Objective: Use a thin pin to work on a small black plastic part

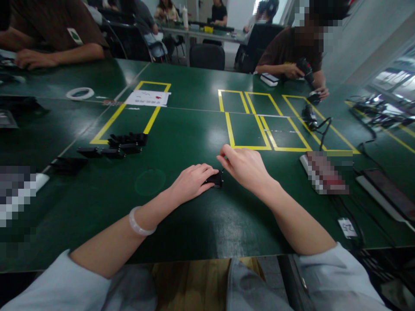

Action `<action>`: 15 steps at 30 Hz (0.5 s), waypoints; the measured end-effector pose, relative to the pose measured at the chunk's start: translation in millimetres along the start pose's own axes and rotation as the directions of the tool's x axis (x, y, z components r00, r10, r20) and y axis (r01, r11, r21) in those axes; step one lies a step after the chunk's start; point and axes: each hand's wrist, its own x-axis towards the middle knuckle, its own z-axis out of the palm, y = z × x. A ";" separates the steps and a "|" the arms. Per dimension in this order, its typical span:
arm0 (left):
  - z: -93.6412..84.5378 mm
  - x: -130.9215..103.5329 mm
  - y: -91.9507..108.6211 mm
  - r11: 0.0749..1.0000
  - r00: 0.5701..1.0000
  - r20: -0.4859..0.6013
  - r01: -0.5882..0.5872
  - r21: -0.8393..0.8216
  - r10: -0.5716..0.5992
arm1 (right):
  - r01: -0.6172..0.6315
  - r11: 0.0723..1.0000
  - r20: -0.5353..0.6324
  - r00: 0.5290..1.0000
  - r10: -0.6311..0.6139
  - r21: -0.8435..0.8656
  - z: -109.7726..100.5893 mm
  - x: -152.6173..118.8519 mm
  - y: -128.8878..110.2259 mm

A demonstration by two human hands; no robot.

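Head view: on the near right of the green table (181, 229), a white tag (347, 228) reads "25", turned askew. At far left lies a white sheet (147, 98) with a red mark; its writing is too blurred for me to read. One small black part (214, 179) lies near the middle, between thumb and fingers of my left hand (191, 181), which pins it down. My right hand (248, 167) hovers just beside its right end, fingers curled; I cannot tell whether they pinch anything. Left of me I see several dark pieces (127, 149), too bunched to count, and one white ring (80, 93) farther off. Two slabs, a near one (385, 190) and a blurred one (326, 172), lie right, among black cables (354, 216). Beyond, a co-worker (292, 54) grips a dark tool (305, 70).
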 end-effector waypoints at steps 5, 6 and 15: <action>1.0 -1.0 0.1 1.000 1.000 0.001 0.013 -0.018 -0.013 | -0.011 1.000 0.009 1.000 0.011 0.005 0.0 0.2 -0.1; 1.2 -1.1 0.0 1.000 1.000 -0.001 0.011 -0.020 -0.011 | -0.006 1.000 0.003 1.000 0.006 0.017 -0.3 0.1 -0.1; 0.2 -0.8 0.0 1.000 1.000 0.008 0.014 -0.013 -0.014 | -0.019 1.000 0.003 1.000 0.019 0.002 -0.5 1.2 -0.2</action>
